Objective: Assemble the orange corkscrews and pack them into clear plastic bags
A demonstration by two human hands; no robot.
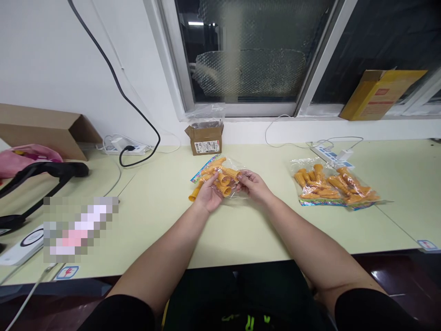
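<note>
Near the middle of the table I hold a clear plastic bag (236,163) with a colourful printed strip along its left edge. Several orange plastic pieces with flared, hollow ends (224,180) show through it. My left hand (211,195) grips the bag's left part from the near side, thumb over it. With bent fingers, my right hand (254,185) pinches the bag's right side by one orange piece's open end. Whether the leftmost orange piece (195,193) lies inside the bag I cannot tell. Two similar bags of orange pieces (319,184) lie to the right, beyond my right hand.
A small brown box (207,139) stands against the wall behind the bag. Power strips (332,156) with cables sit at the back. To the left are a black strap-like frame (44,177), a pink item (31,158), a large cardboard box (44,128) and a white device (24,243).
</note>
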